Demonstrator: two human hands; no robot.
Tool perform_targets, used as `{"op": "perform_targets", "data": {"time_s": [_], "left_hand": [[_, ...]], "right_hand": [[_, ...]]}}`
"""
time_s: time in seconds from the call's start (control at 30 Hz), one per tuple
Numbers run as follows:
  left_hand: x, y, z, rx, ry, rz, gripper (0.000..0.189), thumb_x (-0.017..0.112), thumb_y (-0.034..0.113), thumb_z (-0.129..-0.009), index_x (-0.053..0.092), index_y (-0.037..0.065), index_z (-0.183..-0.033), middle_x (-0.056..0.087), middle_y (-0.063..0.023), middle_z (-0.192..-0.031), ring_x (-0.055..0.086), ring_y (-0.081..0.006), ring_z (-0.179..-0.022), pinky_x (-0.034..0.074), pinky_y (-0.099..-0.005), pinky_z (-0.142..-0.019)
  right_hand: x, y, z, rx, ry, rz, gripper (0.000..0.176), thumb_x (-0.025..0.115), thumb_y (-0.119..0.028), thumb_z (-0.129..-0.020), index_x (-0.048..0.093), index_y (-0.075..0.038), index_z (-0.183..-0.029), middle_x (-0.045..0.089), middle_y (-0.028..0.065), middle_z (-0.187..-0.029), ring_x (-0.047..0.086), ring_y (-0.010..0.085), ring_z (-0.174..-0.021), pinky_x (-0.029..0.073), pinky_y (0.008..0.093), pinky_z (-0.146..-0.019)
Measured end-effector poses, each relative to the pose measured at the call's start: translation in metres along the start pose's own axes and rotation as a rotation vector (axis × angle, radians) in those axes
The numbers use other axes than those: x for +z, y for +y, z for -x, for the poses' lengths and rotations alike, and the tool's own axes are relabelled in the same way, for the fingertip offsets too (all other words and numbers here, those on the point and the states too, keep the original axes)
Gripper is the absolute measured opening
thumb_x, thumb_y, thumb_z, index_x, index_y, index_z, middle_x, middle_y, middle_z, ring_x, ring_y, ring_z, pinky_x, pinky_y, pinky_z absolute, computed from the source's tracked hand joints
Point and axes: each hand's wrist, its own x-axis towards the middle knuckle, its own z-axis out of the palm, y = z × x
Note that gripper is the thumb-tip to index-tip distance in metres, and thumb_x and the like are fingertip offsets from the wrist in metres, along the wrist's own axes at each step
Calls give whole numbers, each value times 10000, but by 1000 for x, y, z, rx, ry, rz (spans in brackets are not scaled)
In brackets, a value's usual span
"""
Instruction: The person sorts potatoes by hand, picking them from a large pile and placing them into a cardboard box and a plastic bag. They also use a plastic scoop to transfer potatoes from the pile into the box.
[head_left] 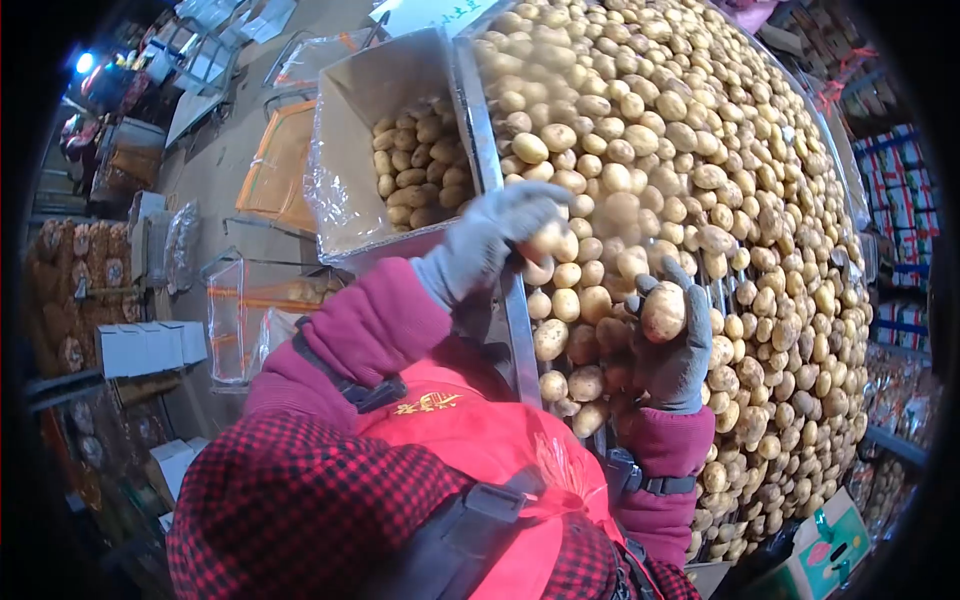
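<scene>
My left hand (490, 235), in a grey glove, reaches over the metal edge (510, 290) of a table heaped with potatoes (760, 210). Its fingers are curled round a pale potato (545, 240). A second potato shows just below those fingers. My right hand (680, 340), in a darker grey glove, is palm up above the heap and holds a round, brownish potato (664, 311) between thumb and fingers. Left of the table edge stands a plastic-lined box (350, 150) with several potatoes in its bottom.
An orange-edged crate (278, 160) and a plastic-lined frame (228, 330) stand left of the box. White boxes (152, 348) are farther left. A green carton (835, 545) lies at the lower right. Stacked packs (900, 200) line the far right. People are at the upper left.
</scene>
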Motion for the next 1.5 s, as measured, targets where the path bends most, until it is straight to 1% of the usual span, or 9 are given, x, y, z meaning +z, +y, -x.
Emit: {"op": "perform_targets", "data": {"time_s": [0.17, 0.27, 0.33, 0.53, 0.67, 0.73, 1.03, 1.1, 1.5], "left_hand": [[-98, 41, 4, -86, 335, -181, 499, 612, 327, -1047, 540, 13, -1427, 681, -112, -1179, 684, -175, -935, 571, -286, -820], [-133, 26, -3, 84, 633, -928, 620, 684, 290, -996, 469, 5, -1504, 656, -141, -1266, 666, -205, -1091, 557, -351, -968], [-92, 41, 15, 469, 384, -1298, 752, 761, 257, -931, 414, 13, -1553, 613, -145, -1377, 622, -233, -1208, 507, -376, -1063], [21, 10, 46, 304, -247, -911, 865, 838, 230, -845, 408, 57, -1575, 537, -179, -1489, 503, -298, -1398, 379, -420, -1197], [10, 11, 64, -241, -170, 141, 659, 785, 183, -919, 484, 66, -1494, 623, -150, -1307, 694, -228, -1090, 590, -326, -888], [-15, 23, 66, -153, -40, 69, 549, 682, 306, -1007, 505, 23, -1442, 694, -120, -1211, 698, -150, -902, 566, -245, -705], [-140, 37, 170, -33, 482, -102, 553, 428, 477, -1113, 470, 66, -1479, 689, -146, -1222, 688, -157, -804, 534, -243, -617], [-179, 32, 213, -74, 638, -214, 542, 440, 474, -1107, 500, 65, -1458, 694, -141, -1196, 696, -183, -794, 542, -258, -617], [-336, -4, 382, 86, 1366, -104, 348, 605, 358, -1030, 636, 156, -1313, 655, -15, -1160, 687, -179, -947, 563, -335, -706]], "right_hand": [[8, -3, 3, 15, -19, 37, 512, 541, -407, -1040, 561, -124, -1465, 675, 99, -1294, 689, 195, -992, 574, 306, -772], [7, 14, 1, -245, -129, 349, 474, 518, -283, -1061, 520, -92, -1494, 610, 111, -1371, 670, 207, -1098, 598, 338, -878], [19, 20, 4, -502, -185, 689, 483, 505, -247, -1069, 486, -89, -1525, 577, 116, -1413, 659, 209, -1140, 601, 338, -890], [73, 19, 28, 16, -395, -42, 636, 501, -229, -1099, 231, -69, -1652, 451, 139, -1550, 543, 255, -1348, 504, 388, -1075], [49, 24, 31, 135, -460, -20, 652, 549, -367, -1082, 331, -52, -1609, 488, 171, -1536, 611, 258, -1255, 528, 352, -952], [42, 28, 31, 105, -321, 47, 601, 540, -407, -1080, 420, -75, -1567, 584, 164, -1426, 668, 237, -1115, 531, 319, -868], [45, 40, 44, 11, -95, 173, 619, 423, -482, -1102, 432, -89, -1580, 525, 152, -1509, 609, 198, -1109, 521, 343, -969], [39, 42, 42, -12, -141, 127, 531, 469, -323, -1080, 441, -80, -1551, 512, 185, -1504, 606, 299, -1237, 556, 441, -1035], [6, 52, 21, -81, -171, 300, 687, 382, -529, -1089, 391, -67, -1597, 474, 201, -1563, 507, 303, -1388, 406, 423, -1146]]}}
